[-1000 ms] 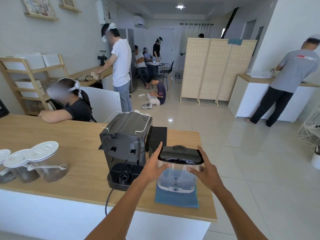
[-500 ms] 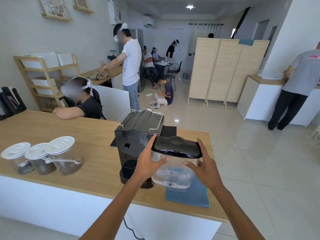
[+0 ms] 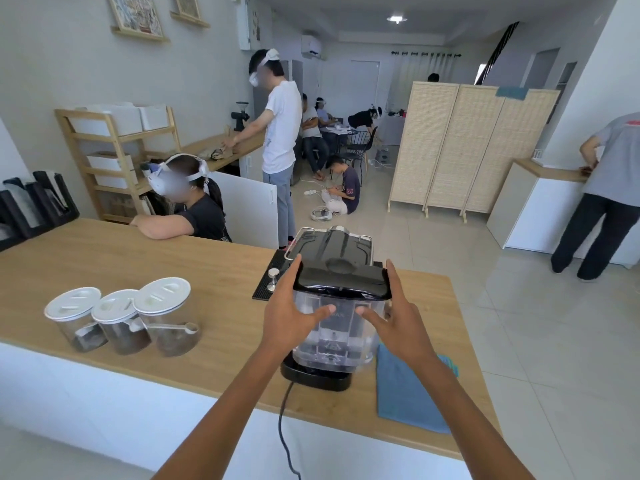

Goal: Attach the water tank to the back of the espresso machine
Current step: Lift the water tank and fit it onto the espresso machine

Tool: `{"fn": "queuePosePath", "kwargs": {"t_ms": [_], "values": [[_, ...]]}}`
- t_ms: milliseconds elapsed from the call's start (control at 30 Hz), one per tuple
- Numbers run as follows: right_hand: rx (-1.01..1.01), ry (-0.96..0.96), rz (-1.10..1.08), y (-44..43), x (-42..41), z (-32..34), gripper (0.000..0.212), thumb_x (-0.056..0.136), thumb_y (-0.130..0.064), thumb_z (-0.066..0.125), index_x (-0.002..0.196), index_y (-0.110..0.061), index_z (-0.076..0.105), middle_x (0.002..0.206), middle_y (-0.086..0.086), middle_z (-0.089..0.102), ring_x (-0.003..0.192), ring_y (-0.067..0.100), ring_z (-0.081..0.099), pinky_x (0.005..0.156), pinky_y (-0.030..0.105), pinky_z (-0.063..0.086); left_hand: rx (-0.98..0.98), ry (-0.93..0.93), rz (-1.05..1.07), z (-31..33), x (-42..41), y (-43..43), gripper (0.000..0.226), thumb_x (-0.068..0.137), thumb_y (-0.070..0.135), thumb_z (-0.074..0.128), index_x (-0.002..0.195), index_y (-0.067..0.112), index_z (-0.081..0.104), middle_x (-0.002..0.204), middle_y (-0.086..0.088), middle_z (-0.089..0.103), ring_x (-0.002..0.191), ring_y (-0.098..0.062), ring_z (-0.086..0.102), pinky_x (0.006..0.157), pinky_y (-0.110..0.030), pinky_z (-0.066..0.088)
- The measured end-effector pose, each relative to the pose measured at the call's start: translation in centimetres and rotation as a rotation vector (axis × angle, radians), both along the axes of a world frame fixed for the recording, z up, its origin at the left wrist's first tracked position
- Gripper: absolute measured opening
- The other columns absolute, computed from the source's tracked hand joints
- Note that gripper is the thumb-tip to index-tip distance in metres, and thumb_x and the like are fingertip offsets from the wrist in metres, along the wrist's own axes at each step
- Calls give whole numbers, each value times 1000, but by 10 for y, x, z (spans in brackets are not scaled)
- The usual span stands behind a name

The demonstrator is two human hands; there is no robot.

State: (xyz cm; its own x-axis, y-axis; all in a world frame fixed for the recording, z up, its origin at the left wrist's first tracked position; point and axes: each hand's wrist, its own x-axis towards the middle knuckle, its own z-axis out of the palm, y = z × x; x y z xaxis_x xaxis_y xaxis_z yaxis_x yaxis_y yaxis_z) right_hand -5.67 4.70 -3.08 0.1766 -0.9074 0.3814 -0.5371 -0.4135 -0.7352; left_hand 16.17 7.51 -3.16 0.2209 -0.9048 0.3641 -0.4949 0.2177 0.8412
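So the water tank point(image 3: 337, 317) is up against the back of the espresso machine point(image 3: 334, 247), sitting right over the black base plate point(image 3: 313, 374) that sticks out toward the camera — looks like it's either just landing in its seat or about to, I honestly can't tell if it's fully clicked down. Both hands are on it: left hand point(image 3: 294, 313) wrapped around the left side with the thumb across the clear front, index finger reaching up along the edge of the black lid point(image 3: 343, 277), and right hand point(image 3: 398, 320) mirroring that on the right side. Fingers are curled onto the tank on both sides, not loose. Makes sense to hold it symmetrically like that — a clear tank with a valve at the bottom needs to go straight down, and gripping both walls keeps it level. The machine is turned with its back toward the person, which is why the power cord point(image 3: 285, 427) hangs off the near edge of the wooden counter point(image 3: 173, 261). The blue cloth point(image 3: 405, 386) lies just to the right, nothing on it now. The three jars point(image 3: 121, 317) are well off to the left, out of the way.
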Motion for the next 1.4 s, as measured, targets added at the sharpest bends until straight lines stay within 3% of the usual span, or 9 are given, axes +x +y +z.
{"fn": "queuePosePath", "kwargs": {"t_ms": [133,267,300,400,633,800,967,1100,1400], "values": [[-55,18,-38,-5,33,3,99,88,-46,66,156,-35,-4,71,-26,29,55,-10,49,55,9,41,-33,10,-29,6,26,-14,110,61,59,86,153,40,29,150,15,50,138,-10,48,108,-46,47],[-93,74,-75,-10,54,-2,97,86,-64,56,152,-48,-13,89,-11,51,64,-8,37,55,11,36,-21,21,-41,3,44,-26,110,58,64,83,152,41,31,150,15,50,138,-11,48,109,-47,46],[-89,80,-76,-12,57,-3,96,86,-65,55,152,-48,-13,109,3,63,70,-5,42,60,15,39,-17,23,-46,2,47,-29,110,58,63,85,152,41,31,150,15,51,137,-11,48,109,-46,46],[-103,116,-100,-10,63,-3,95,86,-64,52,154,-43,-11,162,-5,31,98,19,66,76,30,48,-24,43,-74,-3,53,-35,111,59,57,88,153,40,31,150,17,50,138,-8,47,110,-45,45],[-115,156,-135,-8,65,-8,89,91,-55,54,156,-39,-5,164,-4,26,129,25,54,93,38,51,-25,20,-90,-15,55,-45,108,60,55,89,152,43,32,154,18,44,141,-8,43,110,-43,46],[-86,247,-192,-9,66,-17,88,89,-62,47,157,-36,-2,165,1,22,102,28,68,77,40,55,-14,30,-87,-26,57,-43,105,64,45,90,153,36,35,154,11,46,142,-10,42,113,-43,43],[-48,229,-222,-8,66,-40,86,87,-66,45,155,-40,0,167,0,12,102,31,69,76,42,56,-6,-2,-95,-42,55,-37,103,67,42,89,152,42,32,158,11,41,146,-13,36,114,-47,41],[-15,164,-222,-1,65,-63,82,84,-72,41,148,-56,-7,149,16,46,59,5,55,57,32,51,14,-48,-111,-57,53,-33,104,67,37,90,152,44,30,162,6,35,150,-16,31,115,-48,39],[-20,124,-241,-4,64,-68,81,84,-70,44,145,-59,-9,130,27,56,63,0,38,60,28,46,18,-107,-140,-59,57,-34,107,67,35,91,155,37,28,162,7,35,150,-16,30,117,-42,36]]}}
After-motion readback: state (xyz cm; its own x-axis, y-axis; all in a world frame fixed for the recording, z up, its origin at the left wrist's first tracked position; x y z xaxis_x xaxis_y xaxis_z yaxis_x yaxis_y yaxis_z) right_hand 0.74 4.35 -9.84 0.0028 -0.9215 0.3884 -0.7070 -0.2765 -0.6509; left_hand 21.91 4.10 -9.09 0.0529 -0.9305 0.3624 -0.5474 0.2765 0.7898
